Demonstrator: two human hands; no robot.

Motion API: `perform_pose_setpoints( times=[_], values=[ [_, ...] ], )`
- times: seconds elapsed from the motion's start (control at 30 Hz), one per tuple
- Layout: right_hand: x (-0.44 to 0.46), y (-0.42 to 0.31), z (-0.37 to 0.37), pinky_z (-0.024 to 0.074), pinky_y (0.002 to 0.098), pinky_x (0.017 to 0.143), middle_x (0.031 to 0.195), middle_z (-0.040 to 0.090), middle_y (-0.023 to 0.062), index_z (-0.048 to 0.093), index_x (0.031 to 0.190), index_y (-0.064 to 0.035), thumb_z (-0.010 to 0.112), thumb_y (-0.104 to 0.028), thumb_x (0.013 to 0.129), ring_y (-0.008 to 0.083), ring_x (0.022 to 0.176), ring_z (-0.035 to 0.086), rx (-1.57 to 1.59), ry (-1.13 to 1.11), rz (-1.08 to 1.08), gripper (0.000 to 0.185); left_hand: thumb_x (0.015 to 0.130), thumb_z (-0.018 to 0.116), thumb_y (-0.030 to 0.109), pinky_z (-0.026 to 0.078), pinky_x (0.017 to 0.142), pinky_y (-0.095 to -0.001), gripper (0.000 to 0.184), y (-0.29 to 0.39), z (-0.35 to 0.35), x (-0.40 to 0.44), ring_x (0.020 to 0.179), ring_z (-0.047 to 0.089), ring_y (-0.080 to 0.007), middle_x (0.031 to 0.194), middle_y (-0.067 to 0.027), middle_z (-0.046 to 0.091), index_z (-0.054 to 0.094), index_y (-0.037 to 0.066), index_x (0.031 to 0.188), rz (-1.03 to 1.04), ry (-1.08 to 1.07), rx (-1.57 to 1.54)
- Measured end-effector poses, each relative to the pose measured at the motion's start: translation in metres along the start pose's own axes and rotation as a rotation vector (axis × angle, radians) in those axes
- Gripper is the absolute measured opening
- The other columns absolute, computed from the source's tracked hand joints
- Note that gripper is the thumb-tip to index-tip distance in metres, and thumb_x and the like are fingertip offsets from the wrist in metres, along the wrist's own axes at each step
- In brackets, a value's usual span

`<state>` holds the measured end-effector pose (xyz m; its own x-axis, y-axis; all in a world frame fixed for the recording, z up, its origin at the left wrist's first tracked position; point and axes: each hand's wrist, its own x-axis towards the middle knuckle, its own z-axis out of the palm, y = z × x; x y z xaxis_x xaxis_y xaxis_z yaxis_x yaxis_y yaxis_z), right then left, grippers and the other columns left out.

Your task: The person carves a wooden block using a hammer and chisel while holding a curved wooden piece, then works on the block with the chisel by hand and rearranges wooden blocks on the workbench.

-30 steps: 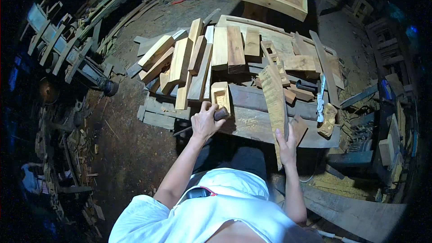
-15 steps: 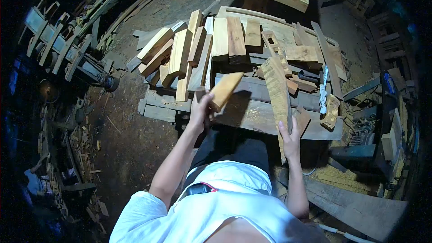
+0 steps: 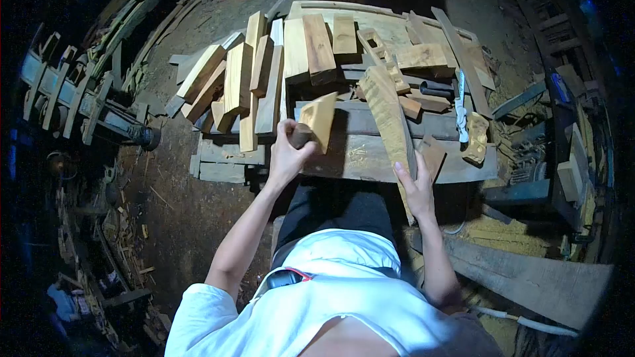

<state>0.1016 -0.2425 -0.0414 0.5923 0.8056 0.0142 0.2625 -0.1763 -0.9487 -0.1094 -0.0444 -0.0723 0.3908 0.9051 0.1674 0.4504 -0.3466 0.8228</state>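
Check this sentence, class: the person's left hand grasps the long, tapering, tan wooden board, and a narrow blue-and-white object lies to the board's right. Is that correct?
Wrong hand: the head view shows the right hand grasping the long, tapering, tan wooden board, not the left hand. The narrow blue-and-white object lies to the board's right.

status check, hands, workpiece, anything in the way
Left hand holds wooden block, tilted. Right hand grips long board near its end. Wood pieces crowd bench beyond.
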Motion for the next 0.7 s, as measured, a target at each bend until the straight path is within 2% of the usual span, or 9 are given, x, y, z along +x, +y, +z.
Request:
perform_pose_setpoints(
  times=[0.03, 0.13, 0.23, 0.4, 0.5, 0.53, 0.57, 0.63, 0.7],
  values=[
    [-0.001, -0.001, 0.0, 0.0432, 0.0338, 0.09, 0.111, 0.061, 0.0181, 0.048, 0.123, 0.0034, 0.062, -0.032, 0.088, 0.0251, 0.103, 0.059, 0.0, -0.003, 0.009, 0.052, 0.064, 0.077, 0.024, 0.052, 0.068, -0.0396, 0.065, 0.017, -0.002, -0.002, 0.078, 0.066, -0.0326, 0.084, -0.0165, 0.065, 0.042, 0.01, 0.118, -0.065, -0.063, 0.087],
    [-0.002, -0.001, 0.001, 0.0396, 0.0318, 0.094, 0.115, 0.058, 0.0164, 0.045, 0.126, 0.0074, 0.06, -0.029, 0.089, 0.0216, 0.107, 0.055, 0.021, -0.057, 0.051, 0.054, 0.061, 0.081, 0.029, 0.052, 0.062, -0.0453, 0.085, 0.026, 0.011, 0.005, 0.076, 0.065, -0.0374, 0.089, -0.0197, 0.065, 0.035, 0.015, 0.131, 0.176, -0.101, 0.519],
    [-0.001, 0.001, 0.002, 0.0386, 0.0319, 0.096, 0.118, 0.057, 0.0177, 0.043, 0.128, 0.0087, 0.06, -0.029, 0.089, 0.0227, 0.11, 0.054, -0.093, 0.038, 0.028, 0.057, 0.061, 0.082, 0.031, 0.053, 0.063, -0.0452, 0.093, 0.025, 0.026, 0.012, 0.076, 0.066, -0.036, 0.087, -0.0188, 0.065, 0.032, 0.016, 0.137, 0.102, -0.201, 0.693],
    [-0.003, -0.005, -0.004, 0.0388, 0.0322, 0.096, 0.117, 0.057, 0.0171, 0.044, 0.127, 0.0067, 0.06, -0.029, 0.09, 0.0226, 0.11, 0.054, 0.004, -0.045, 0.062, 0.055, 0.066, 0.08, 0.034, 0.053, 0.066, -0.0461, 0.092, 0.025, 0.018, 0.016, 0.075, 0.065, -0.0385, 0.09, -0.0196, 0.065, 0.029, 0.018, 0.14, 0.138, -0.257, 0.589],
    [-0.001, 0.006, -0.002, 0.0448, 0.0339, 0.087, 0.104, 0.063, 0.0154, 0.05, 0.119, 0.0023, 0.061, -0.029, 0.089, 0.0221, 0.097, 0.06, 0.002, 0.017, -0.013, 0.045, 0.067, 0.078, 0.024, 0.054, 0.068, -0.0408, 0.051, 0.048, -0.007, 0.03, 0.074, 0.067, -0.0331, 0.081, -0.0154, 0.068, 0.06, 0.01, 0.113, 0.17, -0.136, 0.289],
    [-0.001, 0.004, -0.002, 0.0447, 0.0339, 0.087, 0.104, 0.063, 0.0154, 0.05, 0.119, 0.0021, 0.06, -0.029, 0.089, 0.0221, 0.098, 0.06, 0.006, 0.016, -0.006, 0.045, 0.069, 0.076, 0.018, 0.053, 0.066, -0.0355, 0.027, 0.057, -0.014, 0.039, 0.073, 0.069, -0.026, 0.076, -0.0134, 0.069, 0.067, 0.004, 0.091, 0.186, -0.089, 0.052],
    [0.0, 0.003, -0.001, 0.0445, 0.0338, 0.087, 0.104, 0.063, 0.0154, 0.05, 0.119, 0.0019, 0.06, -0.029, 0.089, 0.022, 0.098, 0.06, 0.01, 0.011, -0.004, 0.044, 0.076, 0.074, 0.017, 0.049, 0.054, -0.0294, 0.018, 0.069, -0.019, 0.047, 0.06, 0.065, -0.0162, 0.067, -0.0087, 0.066, 0.064, 0.003, 0.079, 0.292, 0.041, -0.169],
    [0.002, 0.008, 0.001, 0.0443, 0.0338, 0.087, 0.105, 0.062, 0.0153, 0.05, 0.119, 0.0018, 0.06, -0.029, 0.09, 0.0219, 0.098, 0.06, 0.027, -0.002, 0.001, 0.044, 0.082, 0.071, 0.02, 0.039, 0.044, -0.0234, 0.021, 0.111, -0.046, 0.057, 0.048, 0.052, -0.0072, 0.056, -0.0013, 0.056, 0.059, 0.005, 0.073, -0.041, -0.038, -0.488],
    [0.002, 0.009, 0.001, 0.0441, 0.0338, 0.087, 0.106, 0.062, 0.0153, 0.05, 0.119, 0.0017, 0.059, -0.029, 0.09, 0.0218, 0.098, 0.059, 0.034, -0.015, 0.006, 0.044, 0.085, 0.07, 0.022, 0.03, 0.04, -0.0203, 0.026, 0.123, -0.04, 0.07, 0.043, 0.042, -0.0038, 0.051, 0.004, 0.045, 0.054, 0.008, 0.07, 0.071, 0.042, -0.915]
  ],
)
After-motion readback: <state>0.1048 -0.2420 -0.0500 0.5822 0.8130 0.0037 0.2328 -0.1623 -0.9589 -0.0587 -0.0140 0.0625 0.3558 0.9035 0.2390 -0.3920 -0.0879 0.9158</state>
